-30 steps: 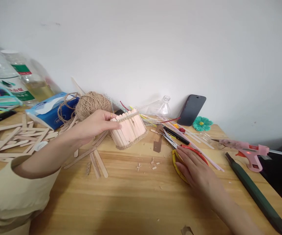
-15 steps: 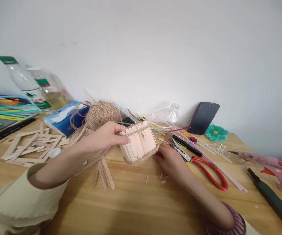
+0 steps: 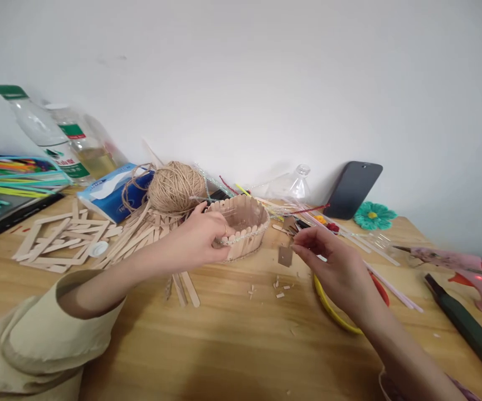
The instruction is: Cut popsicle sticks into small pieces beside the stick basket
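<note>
By the fingers of the left hand [image 3: 203, 236], curled closed at the near left of the rim, the small stick-walled basket [image 3: 251, 243] is held near the middle of the worktop [image 3: 224, 348]. Half a second ago its side wall was turned towards the camera and its lower right edge was met by the right hand [image 3: 335, 266]; now the basket has been tipped back upright, its opening shown. Whether its base is fully set down cannot be told.

The right hand has been drawn away, well apart from the basket, above the scissors [image 3: 333, 314]. Its thumb and fingertips are brought nearly together; whether anything fine is pinched between them cannot be made out. From this it may be judged that the basket is steadied by one hand alone, with its inside and rim now reachable.

Between basket and right hand a brown piece [image 3: 285, 256] is seen, with wood scraps [image 3: 280, 295] nearer the camera. Farther out, the twine ball [image 3: 176, 188] is found behind the left hand, and the pink glue gun [image 3: 462, 263] at the far right.
</note>
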Available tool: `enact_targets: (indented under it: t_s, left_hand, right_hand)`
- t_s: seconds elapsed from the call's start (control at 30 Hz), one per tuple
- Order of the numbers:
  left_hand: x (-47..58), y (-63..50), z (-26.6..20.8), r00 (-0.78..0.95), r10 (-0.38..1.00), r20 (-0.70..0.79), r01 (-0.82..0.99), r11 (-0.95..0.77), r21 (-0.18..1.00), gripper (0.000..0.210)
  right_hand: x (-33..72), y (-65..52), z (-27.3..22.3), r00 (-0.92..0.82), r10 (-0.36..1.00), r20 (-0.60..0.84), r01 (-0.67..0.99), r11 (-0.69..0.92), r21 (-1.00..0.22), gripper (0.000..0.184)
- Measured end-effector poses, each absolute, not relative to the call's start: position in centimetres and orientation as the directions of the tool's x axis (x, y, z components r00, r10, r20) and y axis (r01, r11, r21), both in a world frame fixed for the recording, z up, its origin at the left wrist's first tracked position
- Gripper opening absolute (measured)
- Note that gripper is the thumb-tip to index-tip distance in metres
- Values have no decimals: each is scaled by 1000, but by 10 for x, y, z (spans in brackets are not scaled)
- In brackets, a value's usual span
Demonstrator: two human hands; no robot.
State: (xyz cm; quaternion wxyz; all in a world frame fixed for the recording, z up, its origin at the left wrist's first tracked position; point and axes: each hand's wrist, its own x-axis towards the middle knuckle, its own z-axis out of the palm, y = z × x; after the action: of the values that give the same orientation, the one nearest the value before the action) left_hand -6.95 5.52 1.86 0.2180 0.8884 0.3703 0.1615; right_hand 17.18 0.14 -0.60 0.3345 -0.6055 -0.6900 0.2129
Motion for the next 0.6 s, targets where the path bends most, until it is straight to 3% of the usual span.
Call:
enact_targets:
  t_s: [0.13,0.47,0.6]
  left_hand:
    - [-66,54,10,761,635,134,572,-754,323,13]
    - [-75,59,14,810,583,61,545,-788,287,15]
    - [-77,60,20,798,593,107,529,-774,346,40]
  right_hand:
    - [169,-3,-13,-95,984,150,509,177,-842,7]
    - [142,-8,-24,-179,967,179,387,236,-891,2]
    - [135,-7,-27,-162,973,167,358,216,-908,3]
